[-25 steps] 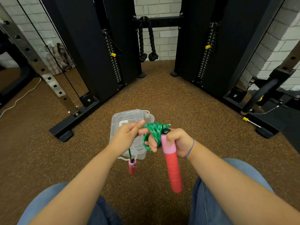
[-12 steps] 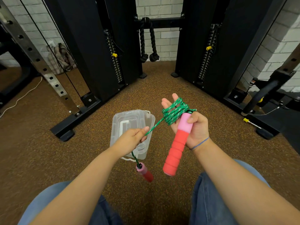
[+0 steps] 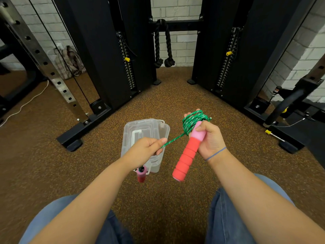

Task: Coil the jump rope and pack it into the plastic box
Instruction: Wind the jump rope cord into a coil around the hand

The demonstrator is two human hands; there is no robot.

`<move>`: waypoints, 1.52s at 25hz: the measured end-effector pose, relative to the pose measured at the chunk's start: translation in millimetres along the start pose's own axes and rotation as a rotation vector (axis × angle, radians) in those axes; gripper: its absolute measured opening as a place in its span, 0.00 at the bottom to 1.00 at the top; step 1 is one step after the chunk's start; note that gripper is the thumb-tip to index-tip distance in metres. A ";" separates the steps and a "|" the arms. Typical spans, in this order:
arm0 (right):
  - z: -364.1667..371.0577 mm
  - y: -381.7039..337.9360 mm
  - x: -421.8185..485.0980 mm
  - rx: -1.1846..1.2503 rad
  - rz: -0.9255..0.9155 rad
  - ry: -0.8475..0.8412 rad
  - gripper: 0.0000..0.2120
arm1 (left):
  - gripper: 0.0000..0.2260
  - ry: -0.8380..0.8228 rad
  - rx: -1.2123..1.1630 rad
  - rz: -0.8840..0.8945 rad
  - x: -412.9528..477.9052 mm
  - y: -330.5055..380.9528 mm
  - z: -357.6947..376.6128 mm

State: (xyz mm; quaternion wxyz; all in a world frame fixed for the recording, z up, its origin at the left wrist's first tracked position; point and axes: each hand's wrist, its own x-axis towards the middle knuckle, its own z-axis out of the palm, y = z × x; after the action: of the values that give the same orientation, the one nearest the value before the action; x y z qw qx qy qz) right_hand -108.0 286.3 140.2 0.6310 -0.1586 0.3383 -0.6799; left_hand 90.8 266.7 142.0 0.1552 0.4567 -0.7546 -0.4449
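Now the right hand point(image 3: 209, 138) grips a red foam handle point(image 3: 187, 154), green rope point(image 3: 193, 121) coiled around its fingers; the left hand point(image 3: 146, 147) pinches the taut strand, second handle point(image 3: 141, 175) dangling, probably above the clear plastic box point(image 3: 146, 131) on the floor.

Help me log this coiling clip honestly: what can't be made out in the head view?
- Plastic box: near part hidden behind the left hand; contents unclear through the lid.
- Second handle: blurred, hanging below the left wrist.
- Green rope: number of turns on the right hand uncountable; its fingers mostly covered.
- Grip on the rope: hidden inside the left fist.
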 end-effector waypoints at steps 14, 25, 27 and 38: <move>4.2 30.3 -8.4 -1.123 0.102 -0.292 0.13 | 0.20 -0.014 -0.027 0.094 -5.8 -0.1 2.8; 7.8 35.1 -15.7 -1.804 0.009 -0.496 0.19 | 0.20 0.031 -0.038 0.103 -6.1 -0.9 2.8; 7.8 33.2 -17.0 -1.811 0.031 -0.537 0.20 | 0.21 0.046 -0.028 0.116 -5.8 -1.4 3.1; 8.6 22.0 -21.8 -1.289 0.450 -0.870 0.21 | 0.21 0.417 0.174 0.307 3.7 -3.8 7.2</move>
State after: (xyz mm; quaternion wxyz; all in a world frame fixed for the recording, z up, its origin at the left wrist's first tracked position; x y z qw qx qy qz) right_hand -82.6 305.7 136.4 0.6123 -0.6695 0.4117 -0.0855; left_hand 86.4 266.7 134.3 0.3331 0.4306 -0.8019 -0.2460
